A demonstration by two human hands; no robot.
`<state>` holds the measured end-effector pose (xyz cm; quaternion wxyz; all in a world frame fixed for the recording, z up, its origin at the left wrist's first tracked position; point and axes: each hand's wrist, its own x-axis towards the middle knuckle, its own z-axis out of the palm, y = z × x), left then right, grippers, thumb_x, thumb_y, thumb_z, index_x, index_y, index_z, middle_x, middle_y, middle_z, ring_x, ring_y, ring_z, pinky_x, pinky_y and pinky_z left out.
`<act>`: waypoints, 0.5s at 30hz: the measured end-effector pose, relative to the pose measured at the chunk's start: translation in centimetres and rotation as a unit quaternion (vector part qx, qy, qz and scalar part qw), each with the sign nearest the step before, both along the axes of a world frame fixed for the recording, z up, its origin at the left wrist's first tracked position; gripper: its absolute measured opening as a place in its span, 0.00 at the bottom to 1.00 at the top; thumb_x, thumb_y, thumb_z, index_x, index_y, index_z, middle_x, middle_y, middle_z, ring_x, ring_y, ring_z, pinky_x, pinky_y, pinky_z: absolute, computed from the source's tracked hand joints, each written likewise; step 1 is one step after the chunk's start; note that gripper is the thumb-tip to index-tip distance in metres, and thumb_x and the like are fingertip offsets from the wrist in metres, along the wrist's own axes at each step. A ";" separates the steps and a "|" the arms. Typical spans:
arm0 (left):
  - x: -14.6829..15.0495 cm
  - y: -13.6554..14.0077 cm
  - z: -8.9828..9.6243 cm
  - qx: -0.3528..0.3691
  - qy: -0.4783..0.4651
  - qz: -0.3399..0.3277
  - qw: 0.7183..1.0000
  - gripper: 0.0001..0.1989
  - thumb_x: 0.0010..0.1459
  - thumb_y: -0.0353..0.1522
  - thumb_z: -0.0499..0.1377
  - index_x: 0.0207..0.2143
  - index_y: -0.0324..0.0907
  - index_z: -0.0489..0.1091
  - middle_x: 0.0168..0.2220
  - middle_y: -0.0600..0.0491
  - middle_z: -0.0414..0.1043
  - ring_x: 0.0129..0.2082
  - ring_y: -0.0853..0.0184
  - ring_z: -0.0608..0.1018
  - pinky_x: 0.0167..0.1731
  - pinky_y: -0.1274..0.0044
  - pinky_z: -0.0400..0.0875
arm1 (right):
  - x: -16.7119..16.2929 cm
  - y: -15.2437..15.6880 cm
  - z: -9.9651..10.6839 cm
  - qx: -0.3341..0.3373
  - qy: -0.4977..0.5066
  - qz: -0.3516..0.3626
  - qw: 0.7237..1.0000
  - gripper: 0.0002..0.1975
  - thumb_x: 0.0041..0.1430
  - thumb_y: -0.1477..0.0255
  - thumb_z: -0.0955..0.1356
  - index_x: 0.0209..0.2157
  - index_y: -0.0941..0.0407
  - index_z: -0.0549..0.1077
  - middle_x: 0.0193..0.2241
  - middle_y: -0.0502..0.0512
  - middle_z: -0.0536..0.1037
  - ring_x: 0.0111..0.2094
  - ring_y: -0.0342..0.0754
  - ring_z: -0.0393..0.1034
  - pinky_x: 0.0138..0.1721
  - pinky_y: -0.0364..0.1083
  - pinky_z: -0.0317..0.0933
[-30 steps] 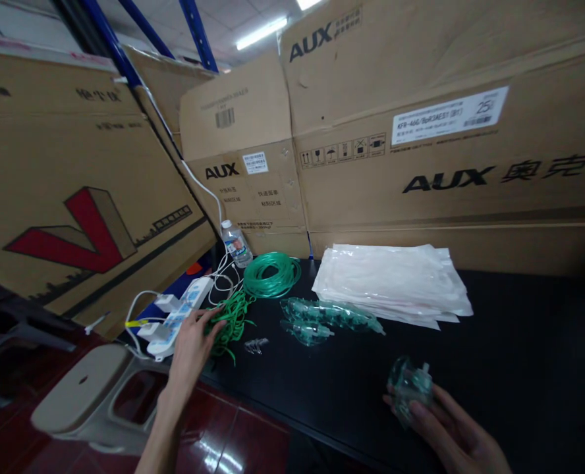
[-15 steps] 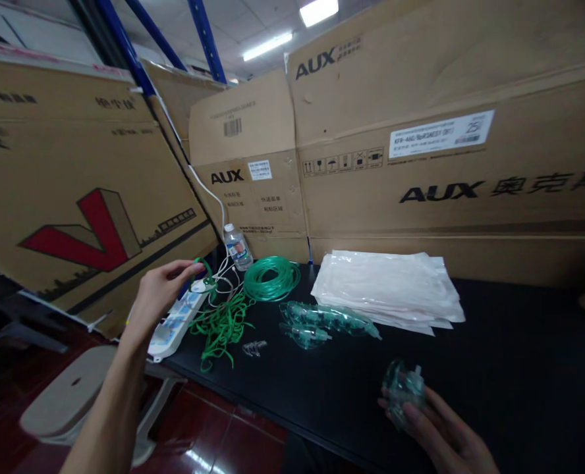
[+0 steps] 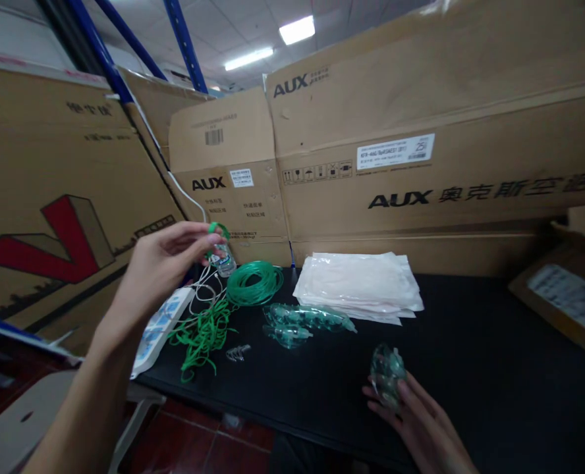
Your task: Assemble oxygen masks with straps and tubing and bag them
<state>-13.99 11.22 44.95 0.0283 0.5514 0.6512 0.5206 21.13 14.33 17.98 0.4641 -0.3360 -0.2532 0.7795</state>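
Pinched in the fingers of my left hand (image 3: 174, 253) is a green elastic strap (image 3: 218, 230), raised above the back left of the table. My right hand (image 3: 416, 408) grips a clear green oxygen mask (image 3: 387, 375) over the table's front right. Below my left hand lies a tangled heap of green straps (image 3: 203, 332). Beside that heap are some small clear or metallic pieces (image 3: 238, 353), too small to make out. Several more oxygen masks (image 3: 312, 317) lie nested in a row in the middle, with one mask (image 3: 287, 334) in front of them.
Coiled green tubing (image 3: 254, 283) sits behind the straps, near a water bottle (image 3: 224, 263). A white power strip (image 3: 161, 329) runs along the left edge. White plastic bags (image 3: 356, 283) are stacked at the back. Large cartons (image 3: 332, 210) wall the table; an open carton (image 3: 569, 296) stands right.
My left hand has lifted the green strap up and to the right, now in front of the bottle. My right hand still holds the mask. The view has turned slightly right.
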 end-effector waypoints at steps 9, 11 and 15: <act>16.2 0.3 -21.3 -0.188 0.035 -0.270 0.944 0.11 0.65 0.28 0.62 0.47 0.48 0.80 0.42 0.54 0.83 0.40 0.64 0.83 0.42 0.76 0.76 | 4.2 -1.7 0.8 0.017 -0.010 -0.057 0.998 0.16 0.57 0.59 0.77 0.42 0.54 0.83 0.39 0.62 0.85 0.39 0.58 0.81 0.41 0.54 0.74; 17.7 -0.3 -24.2 -0.190 0.030 -0.263 0.945 0.10 0.65 0.27 0.63 0.46 0.47 0.80 0.42 0.54 0.82 0.41 0.63 0.82 0.44 0.74 0.75 | 5.3 -2.4 1.0 0.025 -0.030 -0.055 0.998 0.16 0.60 0.59 0.75 0.45 0.54 0.82 0.44 0.64 0.84 0.42 0.59 0.81 0.44 0.55 0.73; 18.0 -1.1 -25.7 -0.171 0.032 -0.259 0.950 0.11 0.64 0.27 0.63 0.46 0.48 0.80 0.42 0.53 0.79 0.43 0.63 0.80 0.46 0.73 0.75 | 5.2 -3.3 1.8 0.032 -0.044 -0.014 0.998 0.18 0.65 0.58 0.71 0.51 0.51 0.79 0.53 0.63 0.80 0.48 0.61 0.79 0.52 0.60 0.69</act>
